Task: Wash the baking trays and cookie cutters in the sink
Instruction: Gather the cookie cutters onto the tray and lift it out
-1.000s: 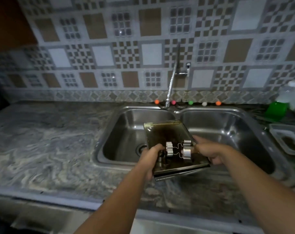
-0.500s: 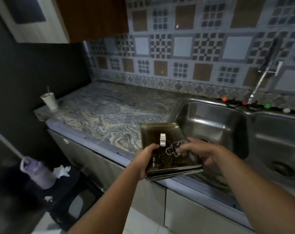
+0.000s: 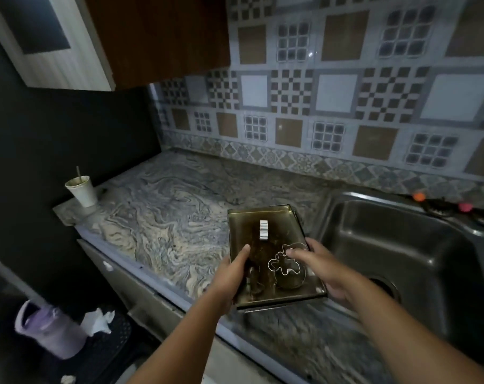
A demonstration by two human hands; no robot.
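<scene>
I hold a stack of dark, greasy baking trays [image 3: 246,214] over the marbled counter, just left of the steel sink [image 3: 396,245]. My left hand [image 3: 231,275] grips the near left edge, thumb inside the top tray. My right hand [image 3: 322,268] grips the near right edge, with its thumb over the metal cookie cutters [image 3: 286,266] lying flat in the tray. One small white cutter [image 3: 263,230] stands on edge near the tray's middle. A second tray's rim shows underneath.
A white paper cup [image 3: 81,189] with a stick stands at the counter's far left corner. Coloured knobs [image 3: 418,196] line the sink's back rim. A lilac jug [image 3: 49,328] and crumpled tissue sit on a dark stool on the floor, left.
The trays have moved from above the sink to over the counter on its left. The view has swung left; the tap is out of sight. One cutter has tipped flat.
</scene>
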